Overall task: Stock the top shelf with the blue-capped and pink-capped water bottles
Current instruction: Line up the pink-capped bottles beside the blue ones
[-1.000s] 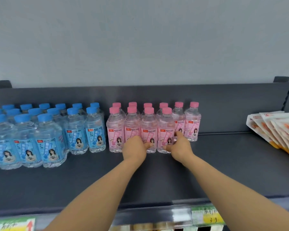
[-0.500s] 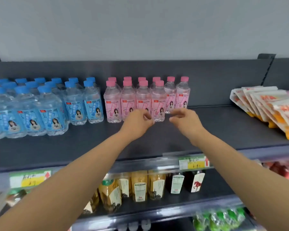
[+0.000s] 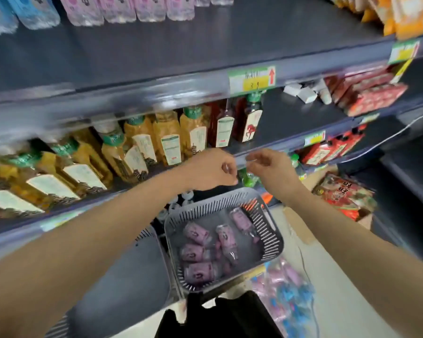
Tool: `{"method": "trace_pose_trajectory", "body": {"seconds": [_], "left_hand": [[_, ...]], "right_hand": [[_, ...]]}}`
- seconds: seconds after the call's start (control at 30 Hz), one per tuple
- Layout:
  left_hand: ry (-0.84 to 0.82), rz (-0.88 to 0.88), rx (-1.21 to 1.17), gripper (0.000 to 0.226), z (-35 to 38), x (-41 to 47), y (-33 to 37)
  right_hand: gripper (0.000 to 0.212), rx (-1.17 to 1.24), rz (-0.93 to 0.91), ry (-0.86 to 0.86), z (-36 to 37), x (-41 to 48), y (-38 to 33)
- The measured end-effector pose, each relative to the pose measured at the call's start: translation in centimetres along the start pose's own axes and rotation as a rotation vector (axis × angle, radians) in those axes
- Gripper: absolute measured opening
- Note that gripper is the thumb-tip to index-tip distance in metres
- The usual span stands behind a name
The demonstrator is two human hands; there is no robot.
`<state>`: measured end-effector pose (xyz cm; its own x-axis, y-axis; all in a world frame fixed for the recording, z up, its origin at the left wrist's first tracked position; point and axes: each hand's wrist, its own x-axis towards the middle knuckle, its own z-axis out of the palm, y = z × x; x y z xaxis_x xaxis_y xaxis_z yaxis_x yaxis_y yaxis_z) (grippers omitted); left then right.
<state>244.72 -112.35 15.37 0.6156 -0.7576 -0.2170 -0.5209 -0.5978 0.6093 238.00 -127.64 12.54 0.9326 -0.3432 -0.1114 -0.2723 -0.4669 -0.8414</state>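
Only the bottoms of the pink-labelled bottles [image 3: 122, 9] and blue-labelled bottles [image 3: 32, 11] show on the dark top shelf [image 3: 181, 45] at the frame's upper edge. Below my arms a grey slotted basket [image 3: 271, 230] holds several pink-labelled bottles [image 3: 226, 240] lying on their sides. My left hand [image 3: 211, 170] and my right hand [image 3: 270, 165] hang side by side in front of the second shelf, above the basket, fingers loosely curled and holding nothing.
The second shelf carries yellow juice bottles [image 3: 167, 137] and dark red bottles [image 3: 250, 120], with red packs [image 3: 371, 91] to the right. Orange snack bags [image 3: 405, 13] lie at the top right. A clear bag of more pink and blue bottles [image 3: 288, 291] lies on the floor.
Both hands left the pink bottles on the top shelf and came down in front of the second shelf. My view tilted down, bringing the basket into sight.
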Motion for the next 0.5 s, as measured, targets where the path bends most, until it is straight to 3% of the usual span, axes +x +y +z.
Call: {"method": "trace_pose_trajectory", "body": {"seconds": [0.17,0.33,0.43,0.5], "left_hand": [[-0.185,-0.193,0.017,0.022,7.3,1.5,-5.8],[-0.235,-0.373,0.015,0.026,13.0,2.0,-10.5],[-0.243,-0.420,0.058,0.011,16.2,2.7,-13.0],[-0.231,-0.462,0.080,0.014,18.3,3.1,-14.6]], "right_hand": [[0.012,-0.135,0.252,-0.202,3.6,-0.3,7.9],[0.020,-0.303,0.285,-0.368,7.4,0.4,13.8],[0.014,-0.375,0.296,-0.481,9.5,1.5,17.0],[0.013,-0.427,0.317,-0.508,11.1,2.1,19.5]]}}
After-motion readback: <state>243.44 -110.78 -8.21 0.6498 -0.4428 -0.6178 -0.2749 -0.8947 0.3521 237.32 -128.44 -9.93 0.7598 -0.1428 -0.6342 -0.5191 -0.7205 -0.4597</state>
